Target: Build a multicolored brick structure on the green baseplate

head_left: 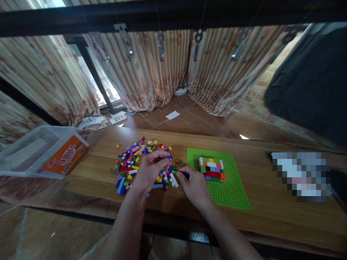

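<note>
My left hand (151, 169) is over the right side of a pile of small coloured toy building bricks (134, 150), its thumb and fingers closed on a blue brick (169, 157). Between the pile and the green baseplate (234, 193), my right hand (195, 186) is closed, with a dark blue brick (187, 175) showing between thumb and fingers. A low block of joined bricks (213, 169), in white, yellow, red, orange and other colours, sits on the baseplate. Just beyond my hands lies a small red and green piece (178, 162).
On the left stands a clear plastic box (35, 131) with an orange label. A pixelated item (300, 177) lies at the right of the wooden table (260, 216). Beyond the table are curtains (168, 68) and a tiled floor with papers (172, 115).
</note>
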